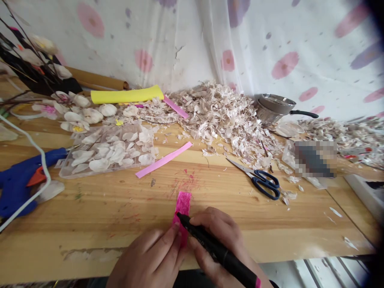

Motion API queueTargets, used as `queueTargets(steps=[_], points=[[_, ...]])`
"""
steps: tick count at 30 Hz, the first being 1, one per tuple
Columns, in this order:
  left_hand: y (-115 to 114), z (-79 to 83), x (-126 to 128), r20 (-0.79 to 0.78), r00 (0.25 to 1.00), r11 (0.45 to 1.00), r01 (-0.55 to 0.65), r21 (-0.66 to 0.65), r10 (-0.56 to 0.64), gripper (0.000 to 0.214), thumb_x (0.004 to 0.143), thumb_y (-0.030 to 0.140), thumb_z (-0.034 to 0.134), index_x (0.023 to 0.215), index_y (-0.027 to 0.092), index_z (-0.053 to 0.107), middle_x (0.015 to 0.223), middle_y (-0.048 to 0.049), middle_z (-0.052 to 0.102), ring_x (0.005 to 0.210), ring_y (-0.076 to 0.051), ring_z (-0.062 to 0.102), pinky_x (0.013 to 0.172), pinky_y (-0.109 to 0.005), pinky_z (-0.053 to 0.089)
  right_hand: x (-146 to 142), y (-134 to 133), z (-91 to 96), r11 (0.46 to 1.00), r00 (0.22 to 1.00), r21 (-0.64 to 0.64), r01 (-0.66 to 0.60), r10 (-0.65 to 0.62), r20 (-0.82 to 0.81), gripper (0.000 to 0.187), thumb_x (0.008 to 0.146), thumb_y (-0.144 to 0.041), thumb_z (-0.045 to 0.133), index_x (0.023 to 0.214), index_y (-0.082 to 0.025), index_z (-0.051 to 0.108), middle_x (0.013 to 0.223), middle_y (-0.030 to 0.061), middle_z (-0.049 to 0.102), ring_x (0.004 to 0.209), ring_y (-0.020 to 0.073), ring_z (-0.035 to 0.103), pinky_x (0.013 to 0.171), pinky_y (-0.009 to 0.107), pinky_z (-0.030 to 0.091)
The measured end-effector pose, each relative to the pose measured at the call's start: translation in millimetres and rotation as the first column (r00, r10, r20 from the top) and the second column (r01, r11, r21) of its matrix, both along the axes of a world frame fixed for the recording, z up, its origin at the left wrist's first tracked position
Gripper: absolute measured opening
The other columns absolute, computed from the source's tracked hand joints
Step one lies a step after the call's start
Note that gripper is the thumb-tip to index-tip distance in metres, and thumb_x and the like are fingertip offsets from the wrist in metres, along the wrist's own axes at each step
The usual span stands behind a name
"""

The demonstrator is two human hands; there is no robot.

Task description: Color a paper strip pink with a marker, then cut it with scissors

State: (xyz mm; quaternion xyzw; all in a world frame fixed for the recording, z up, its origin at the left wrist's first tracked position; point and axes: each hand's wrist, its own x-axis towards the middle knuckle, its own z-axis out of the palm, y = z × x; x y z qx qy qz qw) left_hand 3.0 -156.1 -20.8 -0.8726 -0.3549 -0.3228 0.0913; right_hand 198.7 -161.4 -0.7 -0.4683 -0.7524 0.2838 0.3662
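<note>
Pink-colouring a paper strip (183, 212) lying on the wooden tabletop (90, 224), left hand (144, 256) open with fingertips (175, 229) pressing the strip flat, right hand (216, 236) closed around a black marker (216, 254), steady pinning needed for further strokes.
</note>
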Motion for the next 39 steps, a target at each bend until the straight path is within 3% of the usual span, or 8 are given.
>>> queueTargets(steps=[5, 8, 12, 16, 20, 24, 28, 39], points=[[-1.9, -0.2, 2.4, 0.039, 0.999, 1.000, -0.010, -0.019, 0.011, 0.042, 0.101, 0.015, 0.035, 0.082, 0.020, 0.072, 0.083, 0.0004, 0.077, 0.063, -0.013, 0.066, 0.059, -0.029, 0.049, -3.9, 5.6, 1.0, 0.998, 0.998, 0.009, 0.055, -0.055, -0.031, 0.028, 0.089, -0.015, 0.062, 0.114, -0.027, 0.057, 0.100, 0.0031, 0.068, 0.089, 0.0180, 0.066, 0.080, 0.030, 0.054], [-3.1, 0.0, 2.6, 0.059, 0.998, 1.000, -0.023, -0.011, 0.024, 0.039, 0.100, 0.014, 0.037, 0.085, 0.019, 0.072, 0.083, -0.0002, 0.076, 0.064, -0.014, 0.065, 0.059, -0.029, 0.049, -4.5, 8.8, 2.5, 1.000, 0.997, 0.021, -0.022, 0.023, -0.073, 0.025, 0.087, -0.013, 0.062, 0.108, -0.026, 0.059, 0.088, 0.0005, 0.067, 0.076, 0.0156, 0.065, 0.070, 0.027, 0.053], [-3.9, 1.8, 2.3, 0.048, 0.999, 1.000, -0.020, -0.016, 0.021, 0.043, 0.101, 0.014, 0.033, 0.083, 0.020, 0.072, 0.083, -0.0004, 0.076, 0.062, -0.013, 0.064, 0.058, -0.030, 0.049, -2.3, 7.0, -0.3, 1.000, 0.999, 0.004, 0.005, -0.005, -0.047, 0.031, 0.089, -0.015, 0.063, 0.116, -0.026, 0.057, 0.104, 0.0045, 0.068, 0.092, 0.0193, 0.065, 0.081, 0.032, 0.053], [-3.5, 2.0, 2.8, 0.052, 0.998, 1.000, -0.027, -0.016, 0.027, 0.042, 0.101, 0.015, 0.034, 0.083, 0.018, 0.073, 0.084, -0.0004, 0.077, 0.063, -0.014, 0.066, 0.058, -0.031, 0.049, -2.0, 7.1, -4.4, 0.999, 0.999, -0.043, -0.027, 0.025, -0.047, 0.024, 0.088, -0.015, 0.063, 0.109, -0.025, 0.060, 0.093, 0.0025, 0.068, 0.081, 0.0176, 0.064, 0.073, 0.030, 0.053], [-3.3, -0.9, 4.1, 0.061, 0.997, 0.999, -0.039, -0.028, 0.041, 0.042, 0.101, 0.014, 0.035, 0.082, 0.016, 0.073, 0.084, -0.0014, 0.077, 0.065, -0.015, 0.067, 0.058, -0.033, 0.048, -2.7, 9.7, -3.7, 0.999, 0.998, -0.048, 0.027, -0.029, -0.055, 0.025, 0.088, -0.014, 0.063, 0.110, -0.025, 0.060, 0.096, 0.0031, 0.067, 0.084, 0.0178, 0.063, 0.075, 0.030, 0.052], [-3.4, -2.4, 4.3, 0.053, 0.998, 0.999, -0.024, -0.029, 0.025, 0.044, 0.102, 0.015, 0.033, 0.084, 0.016, 0.073, 0.085, -0.0016, 0.077, 0.066, -0.016, 0.068, 0.060, -0.033, 0.049, -1.9, 9.7, -2.8, 0.998, 0.996, -0.053, -0.034, 0.030, -0.081, 0.025, 0.086, -0.013, 0.064, 0.108, -0.026, 0.059, 0.090, -0.0007, 0.066, 0.078, 0.0142, 0.062, 0.072, 0.025, 0.051], [-2.3, -1.0, 3.2, 0.027, 0.999, 0.999, -0.033, -0.012, 0.033, 0.044, 0.101, 0.016, 0.034, 0.082, 0.017, 0.074, 0.086, -0.0028, 0.078, 0.069, -0.016, 0.069, 0.065, -0.032, 0.051, -0.4, 7.7, -5.9, 0.998, 0.997, -0.057, 0.028, -0.032, -0.066, 0.028, 0.085, -0.013, 0.065, 0.110, -0.025, 0.060, 0.097, 0.0013, 0.067, 0.086, 0.0166, 0.063, 0.078, 0.029, 0.051], [-4.6, -1.0, 3.7, 0.013, 1.000, 0.999, -0.026, 0.028, 0.026, 0.041, 0.100, 0.012, 0.036, 0.083, 0.017, 0.073, 0.085, -0.0010, 0.077, 0.079, -0.016, 0.070, 0.073, -0.031, 0.051, -0.4, 8.2, -1.4, 0.997, 0.995, -0.076, -0.018, 0.011, -0.101, 0.027, 0.084, -0.012, 0.066, 0.106, -0.026, 0.061, 0.089, -0.0011, 0.067, 0.077, 0.0145, 0.062, 0.071, 0.026, 0.049]])
